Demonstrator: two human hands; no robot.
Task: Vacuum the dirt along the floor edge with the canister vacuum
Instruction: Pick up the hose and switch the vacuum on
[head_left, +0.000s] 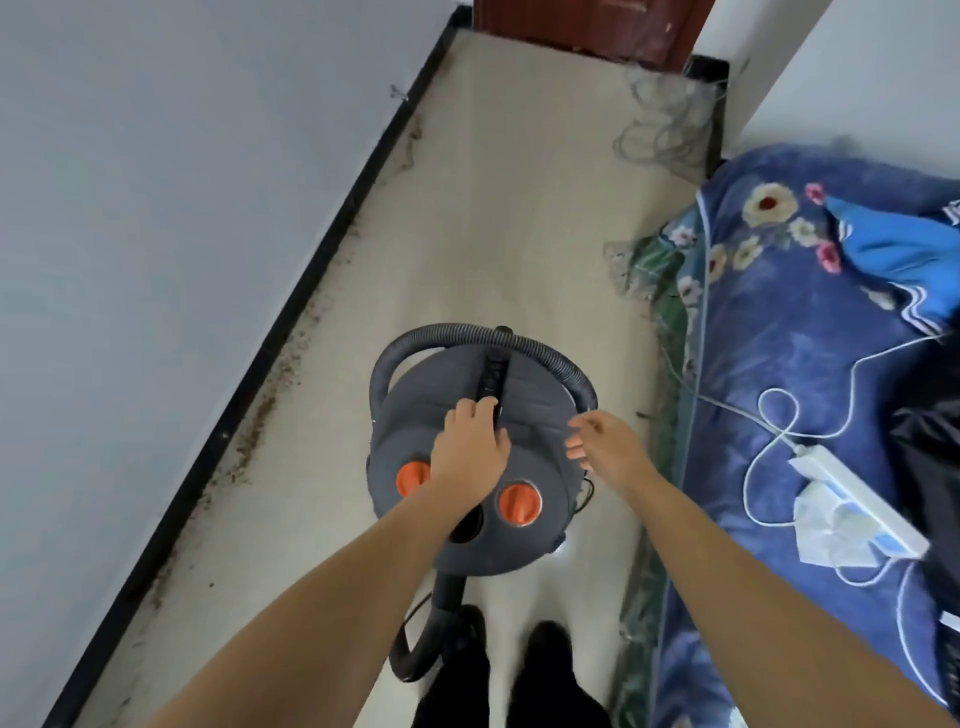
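A dark grey canister vacuum (535, 410) with two orange knobs stands on the floor in front of my feet. Its black ribbed hose (467, 335) loops over the top, and a second stretch of hose runs down between my shoes. My left hand (470, 447) grips the black carry handle (491, 374) on the lid. My right hand (608, 447) hovers beside the canister's right side with fingers loosely spread, holding nothing. Brown dirt (270, 400) lies scattered along the black baseboard (249, 384) at the left wall.
A bed with a blue floral cover (779, 332) fills the right side, carrying a white power strip (857, 499), cables and a face mask. A tangle of thin wire (660, 124) lies near the brown door (587, 26) at the far end. A strip of beige floor runs between wall and bed.
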